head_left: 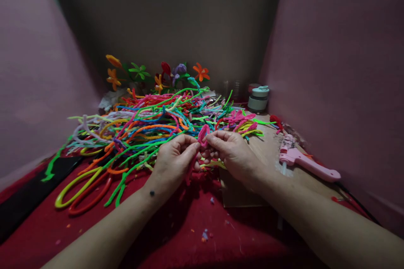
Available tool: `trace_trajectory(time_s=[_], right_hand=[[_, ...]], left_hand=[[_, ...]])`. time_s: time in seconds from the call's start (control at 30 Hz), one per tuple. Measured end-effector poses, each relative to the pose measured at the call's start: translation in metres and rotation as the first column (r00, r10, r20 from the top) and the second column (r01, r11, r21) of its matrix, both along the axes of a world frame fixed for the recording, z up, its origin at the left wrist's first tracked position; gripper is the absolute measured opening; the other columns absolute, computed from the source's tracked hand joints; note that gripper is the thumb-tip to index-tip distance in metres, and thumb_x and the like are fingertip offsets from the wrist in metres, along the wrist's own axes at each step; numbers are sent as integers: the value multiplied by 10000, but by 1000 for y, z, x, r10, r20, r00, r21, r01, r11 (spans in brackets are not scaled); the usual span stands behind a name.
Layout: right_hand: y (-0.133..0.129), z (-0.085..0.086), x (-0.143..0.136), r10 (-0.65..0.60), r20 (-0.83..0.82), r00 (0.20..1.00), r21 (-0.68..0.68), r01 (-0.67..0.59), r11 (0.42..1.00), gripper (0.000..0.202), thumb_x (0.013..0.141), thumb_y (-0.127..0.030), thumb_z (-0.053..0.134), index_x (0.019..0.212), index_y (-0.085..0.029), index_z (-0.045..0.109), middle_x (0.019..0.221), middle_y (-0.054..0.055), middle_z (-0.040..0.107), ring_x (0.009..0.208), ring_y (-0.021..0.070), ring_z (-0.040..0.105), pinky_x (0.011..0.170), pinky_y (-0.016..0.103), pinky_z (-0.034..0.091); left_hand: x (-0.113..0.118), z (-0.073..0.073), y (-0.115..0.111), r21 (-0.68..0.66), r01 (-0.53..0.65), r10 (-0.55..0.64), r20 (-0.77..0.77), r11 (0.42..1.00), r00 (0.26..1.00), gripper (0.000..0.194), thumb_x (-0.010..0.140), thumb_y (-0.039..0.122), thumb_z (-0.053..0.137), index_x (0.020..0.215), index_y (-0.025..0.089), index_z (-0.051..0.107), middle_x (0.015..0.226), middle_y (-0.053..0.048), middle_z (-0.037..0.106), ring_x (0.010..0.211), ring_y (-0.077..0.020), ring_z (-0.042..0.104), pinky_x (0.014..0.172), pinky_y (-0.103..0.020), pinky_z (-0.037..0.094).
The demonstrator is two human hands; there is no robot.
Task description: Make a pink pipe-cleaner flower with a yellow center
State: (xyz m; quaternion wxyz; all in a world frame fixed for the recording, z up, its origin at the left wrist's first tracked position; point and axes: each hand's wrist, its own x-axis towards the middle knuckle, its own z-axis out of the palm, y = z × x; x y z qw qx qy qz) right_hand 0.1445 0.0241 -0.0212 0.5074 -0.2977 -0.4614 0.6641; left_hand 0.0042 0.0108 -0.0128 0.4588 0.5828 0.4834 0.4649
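Note:
Between my two hands is a pink pipe cleaner (204,133), bent into a narrow loop that stands up above my fingertips. My left hand (178,155) pinches its base between thumb and fingers, and a pink tail hangs below that hand. My right hand (230,151) is closed on the loop's right side, thumb against the fingers. Just behind lies a large tangled heap of pipe cleaners (148,128) in many colours. Several pink looped petal shapes (241,118) rest to the right of the loop.
A pink hot glue gun (306,162) lies on a cardboard sheet (268,147) at the right. Behind it stands a lidded cup (258,100). Pipe-cleaner flowers (201,72) rise at the back. Fluff scraps dot the red cloth (176,235). Pink walls (341,71) flank both sides.

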Motion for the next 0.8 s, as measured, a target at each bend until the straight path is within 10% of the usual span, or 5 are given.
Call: trace_trajectory(time_s=[0.2,0.4,0.8], right_hand=[[4,-2,4,23,-41,999,-49,-25,998,213,648,-287,703,721,-135,572,600,-13,575,522,93,546,518,245,475],[5,-1,4,57,-80,995,-67,-63,996,204,649,-251,704,736,-131,564,583,-7,594,507,93,549,495,231,468],[3,-3,0,148,-109,983,-36,-152,988,133,739,-230,622,687,-133,547,574,-4,582,485,85,551,508,227,477]], left_hand=[[1,-1,-5,177,23,7,-165,984,986,147,768,301,567,730,159,555,541,41,548,457,-74,502,449,-170,428],[-4,7,-1,17,47,-47,-9,999,999,207,762,314,562,927,193,528,661,25,616,530,-118,577,482,-212,460],[-13,9,5,-145,164,-163,16,976,986,154,706,283,609,659,149,548,587,15,593,517,-97,535,486,-191,388]])
